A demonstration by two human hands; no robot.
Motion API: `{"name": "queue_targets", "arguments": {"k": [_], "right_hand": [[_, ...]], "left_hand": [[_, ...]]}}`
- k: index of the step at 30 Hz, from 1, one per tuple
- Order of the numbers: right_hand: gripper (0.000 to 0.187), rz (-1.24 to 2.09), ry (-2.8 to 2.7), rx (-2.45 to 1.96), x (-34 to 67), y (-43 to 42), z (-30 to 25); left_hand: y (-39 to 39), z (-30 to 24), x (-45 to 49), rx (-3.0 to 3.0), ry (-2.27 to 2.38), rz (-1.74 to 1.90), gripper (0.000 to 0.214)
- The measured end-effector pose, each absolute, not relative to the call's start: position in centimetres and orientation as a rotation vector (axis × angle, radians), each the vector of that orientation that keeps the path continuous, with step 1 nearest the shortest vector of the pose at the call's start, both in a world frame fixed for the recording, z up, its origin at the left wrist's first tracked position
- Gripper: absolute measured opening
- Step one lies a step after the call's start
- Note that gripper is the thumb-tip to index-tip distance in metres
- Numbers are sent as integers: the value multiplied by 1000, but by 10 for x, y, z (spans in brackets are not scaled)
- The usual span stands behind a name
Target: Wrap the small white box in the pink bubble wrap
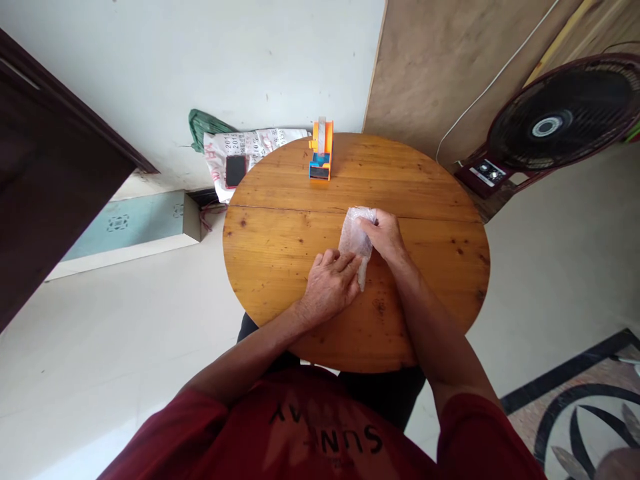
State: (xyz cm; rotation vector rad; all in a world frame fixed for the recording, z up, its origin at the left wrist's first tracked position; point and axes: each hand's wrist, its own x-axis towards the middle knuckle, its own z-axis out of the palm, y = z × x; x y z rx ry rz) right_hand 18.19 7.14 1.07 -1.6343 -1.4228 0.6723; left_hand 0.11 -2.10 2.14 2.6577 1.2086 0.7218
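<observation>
The round wooden table [280,220] stands on a pale tiled floor [100,360]. A bubble wrap sheet [353,235] lies near the table centre. The left hand [330,283] rests flat and open on its near end. The right hand [386,233] has its fingers curled around the far edge. An orange tape dispenser [321,159] sits at the far rim, and a floor fan [555,123] stands to the right.

A crumpled clear plastic wrap [355,237] lies flat on the table's middle.
</observation>
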Motion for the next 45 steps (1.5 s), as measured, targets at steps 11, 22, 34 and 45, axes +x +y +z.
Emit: {"name": "queue_targets", "arguments": {"k": [11,22,34,45], "right_hand": [[29,1049,-1327,-1369,174,58,43],[32,1077,-1333,-1301,163,16,57],[29,804,-1481,-1347,154,-22,54],[27,686,-1320,-1356,134,-51,35]], "left_hand": [[-21,16,3,2575,1275,737,36],[-24,7,8,2146,1491,960,56],[-11,4,6,1834,1346,842,86],[-12,4,4,1836,1317,841,66]]}}
